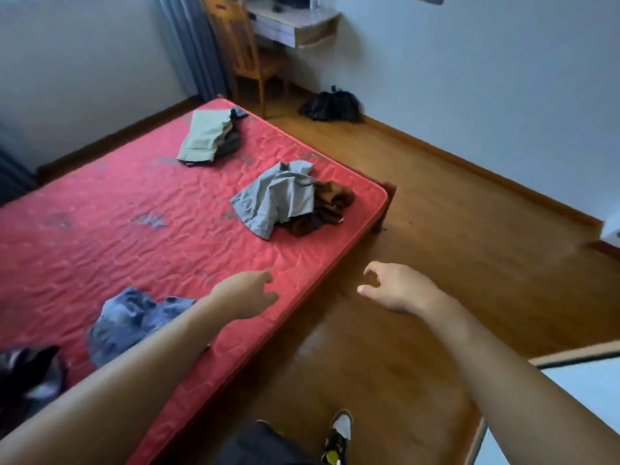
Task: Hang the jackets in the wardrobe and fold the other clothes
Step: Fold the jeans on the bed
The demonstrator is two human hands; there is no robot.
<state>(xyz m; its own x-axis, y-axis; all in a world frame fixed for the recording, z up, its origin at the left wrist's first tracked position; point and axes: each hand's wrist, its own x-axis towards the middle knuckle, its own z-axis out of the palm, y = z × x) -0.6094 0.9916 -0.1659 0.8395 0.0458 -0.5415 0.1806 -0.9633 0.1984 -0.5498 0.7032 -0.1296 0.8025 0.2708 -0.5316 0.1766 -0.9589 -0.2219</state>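
Loosely half-open: left hand (246,293), right hand (399,288).

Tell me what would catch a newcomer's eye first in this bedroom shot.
The red mattress fills the left half, with a rumpled grey garment over brown clothing near its right corner and a folded stack beyond. The left hand and right hand reach forward empty, the left over the mattress edge.

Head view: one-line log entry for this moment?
left hand: empty, above red mattress edge | right hand: empty, above floor | folded stack: far end | unfolded: grey garment over brown garment, denim garment
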